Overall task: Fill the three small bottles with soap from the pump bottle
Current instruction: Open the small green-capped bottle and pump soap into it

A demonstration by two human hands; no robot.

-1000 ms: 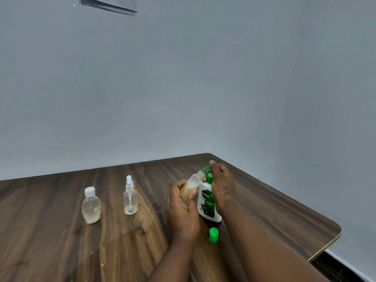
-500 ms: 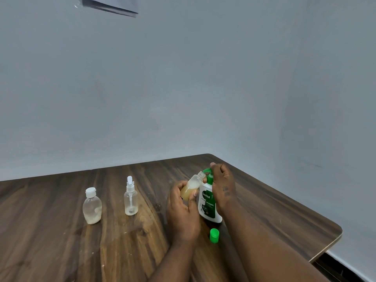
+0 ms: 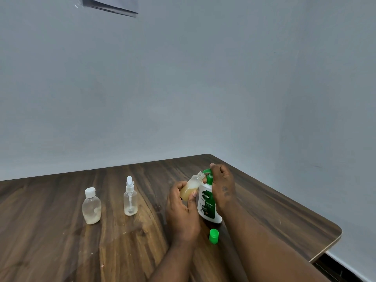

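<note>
Capped bottle (image 3: 91, 208) left, spray bottle (image 3: 130, 202) middle, pump bottle (image 3: 207, 206) right, cap (image 3: 213, 236) before, apparently apart

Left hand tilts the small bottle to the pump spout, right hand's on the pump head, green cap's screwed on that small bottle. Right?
Wrong on the cap: the head view shows the green cap off, on the table before the pump bottle. The rest holds: the left hand tilts the small bottle to the pump head, which the right hand grips.

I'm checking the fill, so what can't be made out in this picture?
Head view:
- Where soap enters the small bottle: hidden by the right hand.
- Soap level in the pump bottle: white body and label hide it.
- Print on the wall paper: cut by the top edge, blurred.
</note>
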